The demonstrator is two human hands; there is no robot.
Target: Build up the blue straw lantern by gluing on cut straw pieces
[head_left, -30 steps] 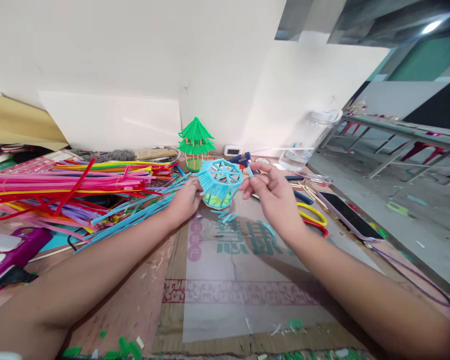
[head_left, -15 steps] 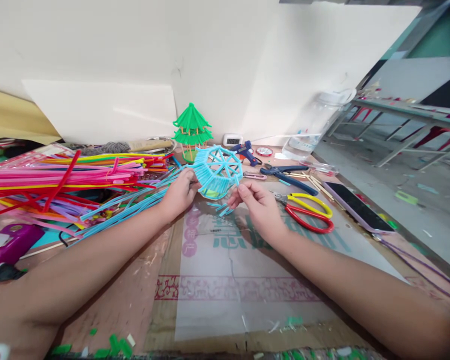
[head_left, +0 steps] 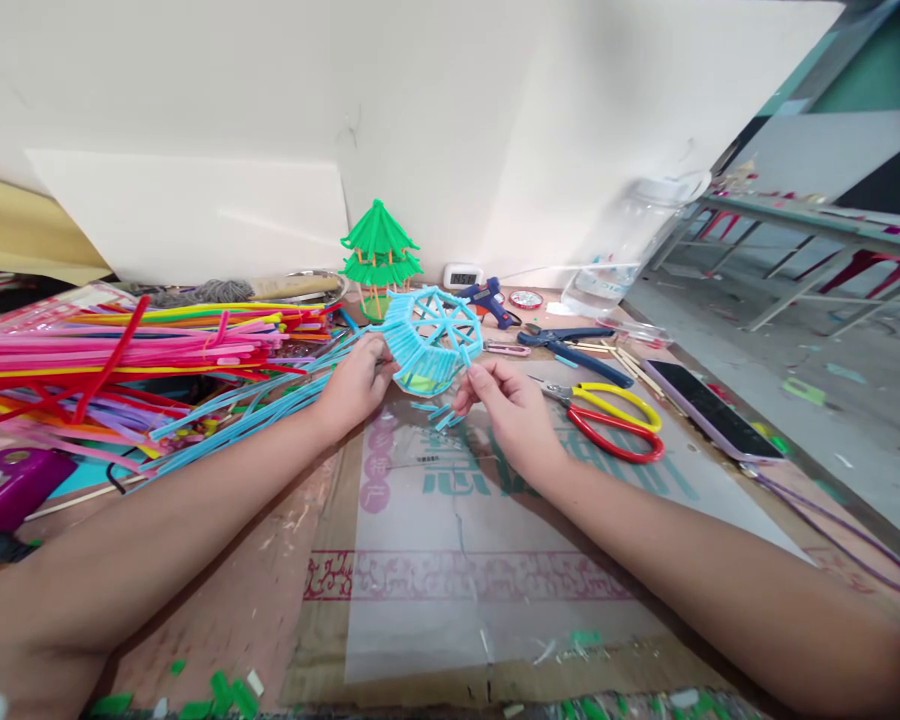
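Observation:
My left hand (head_left: 359, 388) grips the left edge of a light-blue pipe-cleaner frame (head_left: 412, 350), which has a spoked wheel on one face and a slatted side. At its lower right edge, my right hand (head_left: 506, 405) pinches a short light-blue pipe-cleaner piece (head_left: 465, 362) against or close to the frame; contact is hard to make out. Several cut blue pieces (head_left: 442, 416) lie on the mat below. Behind the frame stands a green pipe-cleaner tree-shaped model (head_left: 379, 245) with tiered roofs.
Bundles of coloured pipe cleaners (head_left: 120, 345) cover the left side. Scissors (head_left: 619, 425) with red and yellow handles, blue pliers (head_left: 581, 345), a glue gun (head_left: 493, 300) and a phone (head_left: 712, 408) lie to the right. A clear bottle (head_left: 615, 250) stands behind them.
The view has shifted slightly. Both hands keep their grips, and the right hand's blue piece stays at the frame's lower right edge.

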